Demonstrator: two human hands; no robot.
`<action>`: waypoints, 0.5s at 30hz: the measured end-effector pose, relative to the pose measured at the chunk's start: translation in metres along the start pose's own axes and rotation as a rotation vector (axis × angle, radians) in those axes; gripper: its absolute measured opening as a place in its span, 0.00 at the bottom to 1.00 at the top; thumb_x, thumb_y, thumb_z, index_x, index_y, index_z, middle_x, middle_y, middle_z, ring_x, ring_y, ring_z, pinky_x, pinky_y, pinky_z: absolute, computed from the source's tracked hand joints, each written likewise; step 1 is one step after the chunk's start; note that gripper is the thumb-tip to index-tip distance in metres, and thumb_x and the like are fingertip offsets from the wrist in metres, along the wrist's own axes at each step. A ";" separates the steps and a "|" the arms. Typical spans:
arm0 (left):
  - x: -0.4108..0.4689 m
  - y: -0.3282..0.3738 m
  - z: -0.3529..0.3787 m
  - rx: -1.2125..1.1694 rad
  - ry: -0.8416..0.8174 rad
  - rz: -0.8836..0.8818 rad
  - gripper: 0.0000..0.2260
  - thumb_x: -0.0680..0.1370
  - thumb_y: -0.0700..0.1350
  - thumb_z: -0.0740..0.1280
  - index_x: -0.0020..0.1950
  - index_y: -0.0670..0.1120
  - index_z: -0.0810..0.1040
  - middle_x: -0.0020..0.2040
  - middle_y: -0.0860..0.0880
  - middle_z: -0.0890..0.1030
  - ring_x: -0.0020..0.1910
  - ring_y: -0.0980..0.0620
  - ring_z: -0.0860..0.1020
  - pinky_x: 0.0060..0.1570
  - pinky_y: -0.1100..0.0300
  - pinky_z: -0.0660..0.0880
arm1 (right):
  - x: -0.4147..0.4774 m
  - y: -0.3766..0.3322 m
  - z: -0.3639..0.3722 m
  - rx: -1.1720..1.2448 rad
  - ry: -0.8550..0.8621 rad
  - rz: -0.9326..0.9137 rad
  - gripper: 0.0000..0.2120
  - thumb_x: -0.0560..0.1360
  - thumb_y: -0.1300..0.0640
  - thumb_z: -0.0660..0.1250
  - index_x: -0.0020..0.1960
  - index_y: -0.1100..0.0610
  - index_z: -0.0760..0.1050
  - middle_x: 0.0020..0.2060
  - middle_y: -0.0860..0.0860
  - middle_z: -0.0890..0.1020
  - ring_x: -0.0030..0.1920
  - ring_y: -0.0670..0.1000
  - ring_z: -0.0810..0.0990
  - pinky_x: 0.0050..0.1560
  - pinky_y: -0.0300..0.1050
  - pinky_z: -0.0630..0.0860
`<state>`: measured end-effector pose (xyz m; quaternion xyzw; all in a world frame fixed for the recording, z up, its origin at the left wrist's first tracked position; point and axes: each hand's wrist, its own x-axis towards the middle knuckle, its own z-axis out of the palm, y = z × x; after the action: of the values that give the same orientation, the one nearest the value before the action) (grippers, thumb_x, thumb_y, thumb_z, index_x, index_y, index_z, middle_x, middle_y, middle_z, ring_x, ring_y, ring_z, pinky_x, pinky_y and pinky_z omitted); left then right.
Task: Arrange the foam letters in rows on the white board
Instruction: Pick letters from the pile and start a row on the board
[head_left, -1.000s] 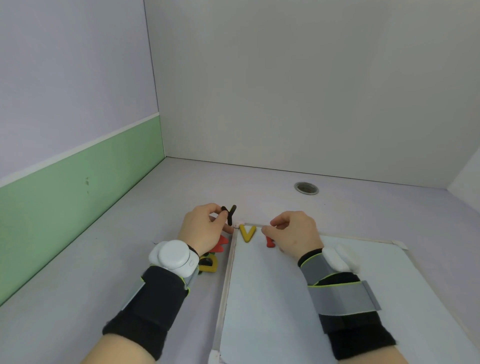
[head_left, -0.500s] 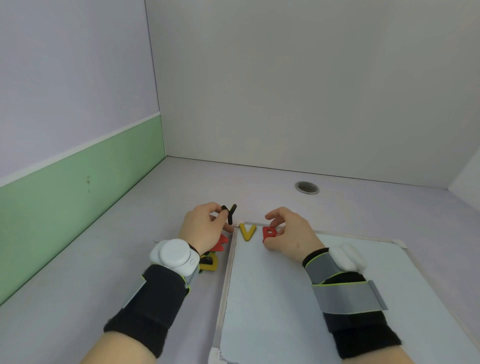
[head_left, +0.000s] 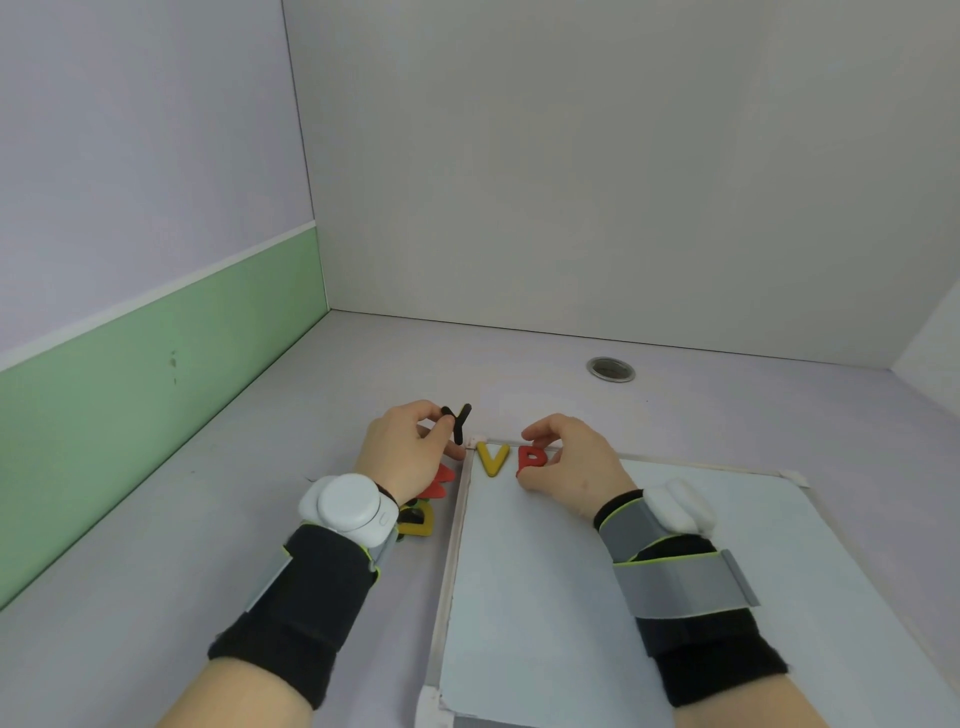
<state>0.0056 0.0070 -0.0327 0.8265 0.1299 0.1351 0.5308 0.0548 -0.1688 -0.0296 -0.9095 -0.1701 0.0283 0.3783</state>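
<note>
The white board (head_left: 545, 597) lies flat on the desk in front of me. A yellow V (head_left: 492, 458) rests at its far left corner. Just right of it lies a red P (head_left: 531, 459), with the thumb and fingers of my right hand (head_left: 569, 457) pinching its right side. My left hand (head_left: 408, 452) hovers left of the board's corner and holds a black Y (head_left: 458, 420) upright between thumb and fingers. Beneath that hand, on the desk, lie a red letter (head_left: 440, 483) and a yellow letter (head_left: 418, 519), both partly hidden.
A round metal grommet hole (head_left: 611, 369) sits in the desk behind the board. Walls close in on the left, back and right. Both wrists wear black braces with white sensor pods.
My right hand has slid a little to the right, uncovering the red P on the board beside the V. My left hand has stayed put with the black Y.
</note>
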 end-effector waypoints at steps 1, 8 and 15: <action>0.000 0.000 0.000 -0.005 0.001 0.000 0.07 0.80 0.46 0.60 0.52 0.47 0.77 0.39 0.48 0.85 0.22 0.57 0.79 0.19 0.66 0.71 | 0.000 0.000 0.000 -0.004 0.001 0.003 0.20 0.66 0.58 0.72 0.57 0.52 0.75 0.54 0.50 0.77 0.47 0.49 0.74 0.52 0.41 0.72; -0.001 0.001 -0.001 0.001 0.003 0.002 0.07 0.80 0.46 0.60 0.53 0.47 0.77 0.39 0.48 0.85 0.23 0.57 0.79 0.20 0.66 0.72 | 0.001 -0.001 0.001 -0.021 -0.014 0.031 0.22 0.67 0.57 0.72 0.60 0.53 0.74 0.59 0.52 0.75 0.51 0.49 0.74 0.54 0.41 0.71; -0.006 0.012 0.001 -0.013 -0.010 0.042 0.07 0.80 0.47 0.60 0.50 0.49 0.77 0.39 0.48 0.85 0.20 0.57 0.76 0.19 0.66 0.71 | -0.002 -0.005 0.007 -0.033 0.019 0.064 0.24 0.67 0.56 0.71 0.62 0.54 0.72 0.61 0.53 0.73 0.58 0.53 0.76 0.54 0.40 0.70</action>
<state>0.0010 -0.0003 -0.0228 0.8262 0.1089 0.1432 0.5338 0.0508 -0.1618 -0.0314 -0.9208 -0.1379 0.0287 0.3636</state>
